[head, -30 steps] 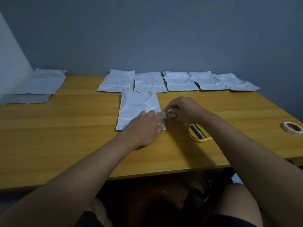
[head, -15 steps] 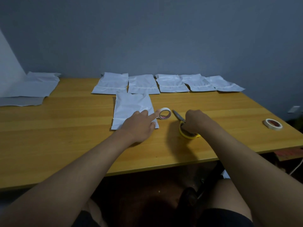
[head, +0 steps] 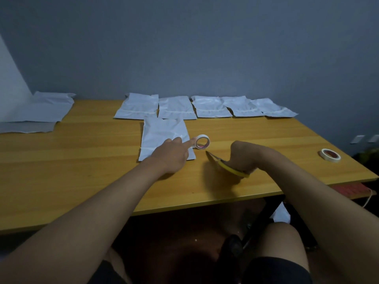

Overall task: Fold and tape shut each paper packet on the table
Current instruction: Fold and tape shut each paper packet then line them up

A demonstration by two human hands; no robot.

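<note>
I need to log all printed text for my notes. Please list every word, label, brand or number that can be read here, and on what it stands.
No text can be read.
Tape roll by the left hand: red marks inside the core, too blurred to read.
Second tape roll at the table's right edge: reddish core, nothing legible.
Paper packets: plain white.

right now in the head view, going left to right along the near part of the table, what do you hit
left hand resting on the near packet → upright tape roll at its fingertip → scissors → right hand gripping the scissors → second tape roll lying flat near the right edge
</note>
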